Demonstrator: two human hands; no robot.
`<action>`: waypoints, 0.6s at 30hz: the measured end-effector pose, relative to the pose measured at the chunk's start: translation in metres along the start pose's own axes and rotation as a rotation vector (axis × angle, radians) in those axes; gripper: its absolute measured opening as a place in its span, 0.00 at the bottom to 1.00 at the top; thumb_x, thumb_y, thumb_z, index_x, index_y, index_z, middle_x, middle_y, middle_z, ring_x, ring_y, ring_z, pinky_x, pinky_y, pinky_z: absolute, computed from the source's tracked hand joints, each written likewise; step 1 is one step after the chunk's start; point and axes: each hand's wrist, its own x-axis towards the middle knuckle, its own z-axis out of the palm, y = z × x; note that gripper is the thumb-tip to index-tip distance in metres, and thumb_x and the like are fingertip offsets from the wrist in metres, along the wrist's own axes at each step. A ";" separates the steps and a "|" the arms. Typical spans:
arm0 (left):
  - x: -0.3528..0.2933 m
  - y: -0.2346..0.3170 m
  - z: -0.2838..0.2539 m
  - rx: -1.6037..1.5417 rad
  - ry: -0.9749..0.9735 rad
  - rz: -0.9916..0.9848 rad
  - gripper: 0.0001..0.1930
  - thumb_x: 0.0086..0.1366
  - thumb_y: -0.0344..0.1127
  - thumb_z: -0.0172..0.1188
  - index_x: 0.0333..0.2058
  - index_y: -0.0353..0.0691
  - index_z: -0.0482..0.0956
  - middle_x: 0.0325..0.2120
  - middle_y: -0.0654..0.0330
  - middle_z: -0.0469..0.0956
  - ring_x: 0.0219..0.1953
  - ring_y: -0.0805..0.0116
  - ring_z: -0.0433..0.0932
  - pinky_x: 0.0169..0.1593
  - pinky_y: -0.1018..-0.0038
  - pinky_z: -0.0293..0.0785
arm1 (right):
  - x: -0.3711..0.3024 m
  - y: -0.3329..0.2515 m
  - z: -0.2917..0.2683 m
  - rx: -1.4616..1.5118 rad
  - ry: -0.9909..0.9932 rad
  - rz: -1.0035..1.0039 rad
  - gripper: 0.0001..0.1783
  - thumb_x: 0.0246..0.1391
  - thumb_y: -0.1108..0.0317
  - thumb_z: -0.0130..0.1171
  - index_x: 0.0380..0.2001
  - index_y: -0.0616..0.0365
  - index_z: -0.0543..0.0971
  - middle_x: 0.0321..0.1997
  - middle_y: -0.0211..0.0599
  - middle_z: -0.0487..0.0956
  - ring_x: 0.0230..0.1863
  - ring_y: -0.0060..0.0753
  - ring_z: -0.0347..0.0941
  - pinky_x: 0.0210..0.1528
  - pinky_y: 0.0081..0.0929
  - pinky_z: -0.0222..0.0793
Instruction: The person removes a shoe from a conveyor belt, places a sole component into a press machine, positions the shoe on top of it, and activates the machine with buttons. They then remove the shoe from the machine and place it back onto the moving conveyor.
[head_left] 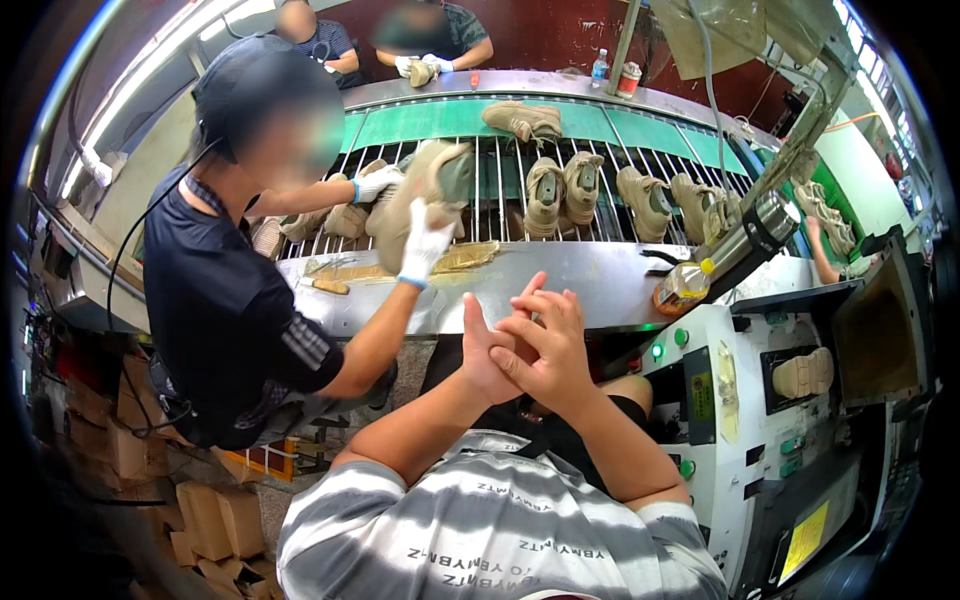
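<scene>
In front of my chest my two bare hands are together, with no object seen in them. My left hand has its thumb stretched upward; its other fingers are partly hidden behind my right hand. Lapped over it, my right hand grips it, the thumb pressed across the left palm. Beyond my hands runs a roller conveyor with a metal edge. On the rollers stand a pair of beige shoes, a single beige shoe and others. A co-worker's gloved hand is at a blurred beige shoe at my left.
The co-worker stands close at my left. A white machine with green buttons is at my right, a beige shoe in it. A yellow-capped bottle and a steel flask stand on the edge. Cardboard boxes lie lower left.
</scene>
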 end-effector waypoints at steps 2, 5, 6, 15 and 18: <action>-0.001 -0.007 -0.014 -0.094 -0.016 -0.033 0.50 0.51 0.84 0.37 0.65 0.56 0.56 0.64 0.58 0.54 0.70 0.57 0.46 0.69 0.55 0.44 | -0.002 -0.007 0.004 0.040 0.058 0.064 0.12 0.48 0.55 0.62 0.28 0.51 0.82 0.45 0.34 0.76 0.51 0.42 0.66 0.59 0.45 0.53; 0.003 -0.018 -0.033 -0.089 0.021 -0.046 0.48 0.52 0.83 0.38 0.63 0.56 0.62 0.62 0.57 0.57 0.69 0.55 0.47 0.69 0.54 0.46 | -0.007 -0.001 0.017 0.079 0.152 0.082 0.08 0.48 0.64 0.58 0.24 0.57 0.78 0.39 0.41 0.75 0.46 0.48 0.65 0.53 0.46 0.55; 0.004 -0.021 -0.037 -0.088 0.034 -0.056 0.48 0.52 0.83 0.38 0.62 0.56 0.62 0.62 0.56 0.58 0.69 0.55 0.47 0.69 0.54 0.46 | -0.010 0.003 0.020 0.090 0.185 0.088 0.07 0.48 0.66 0.56 0.23 0.59 0.77 0.37 0.43 0.75 0.44 0.50 0.65 0.50 0.46 0.55; 0.014 -0.026 -0.037 -0.120 0.076 -0.098 0.46 0.54 0.81 0.39 0.60 0.53 0.60 0.59 0.49 0.61 0.65 0.45 0.56 0.67 0.50 0.52 | -0.027 0.019 0.017 0.082 0.063 0.265 0.13 0.48 0.58 0.64 0.34 0.54 0.82 0.44 0.35 0.78 0.52 0.41 0.67 0.59 0.43 0.55; 0.017 -0.027 -0.048 -0.094 0.059 -0.113 0.45 0.56 0.80 0.38 0.61 0.53 0.60 0.60 0.48 0.61 0.65 0.44 0.55 0.67 0.49 0.52 | -0.031 0.029 0.024 0.124 0.080 0.322 0.11 0.48 0.58 0.64 0.29 0.53 0.83 0.41 0.31 0.79 0.51 0.38 0.67 0.58 0.43 0.55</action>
